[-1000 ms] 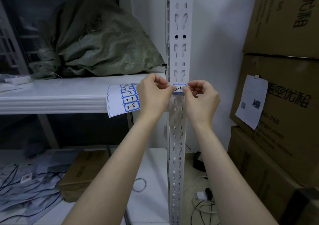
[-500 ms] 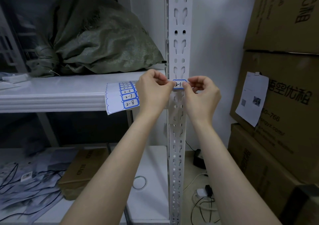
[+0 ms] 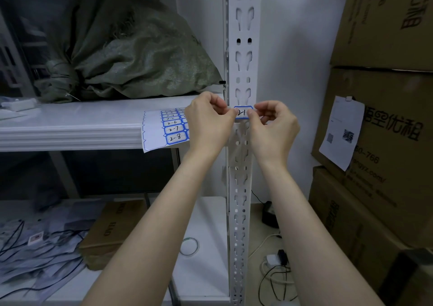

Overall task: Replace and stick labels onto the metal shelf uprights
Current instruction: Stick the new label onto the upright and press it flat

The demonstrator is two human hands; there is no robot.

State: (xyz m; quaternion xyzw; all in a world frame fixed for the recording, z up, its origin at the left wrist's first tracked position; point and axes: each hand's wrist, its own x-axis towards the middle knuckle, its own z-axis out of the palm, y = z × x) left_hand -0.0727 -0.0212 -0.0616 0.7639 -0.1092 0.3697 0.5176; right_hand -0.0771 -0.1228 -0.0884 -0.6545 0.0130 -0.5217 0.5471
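Dim storeroom shelving in white steel fills the left, with brown cartons (image 3: 379, 141) stacked at the right. A blue-bordered label (image 3: 242, 113) is held flat against the perforated upright (image 3: 243, 59), level with the shelf (image 3: 70, 127) edge. The left hand (image 3: 208, 122) pinches its left end and the right hand (image 3: 274, 127) its right end. Each grip is closed between thumb and forefinger, other fingers curled clear, probably to set the label square across the post before pressing. Whether the adhesive already touches metal I cannot tell. A label sheet (image 3: 164, 129) overhangs the shelf edge just left, handy for later pieces, with a green sack (image 3: 131, 54) farther back.
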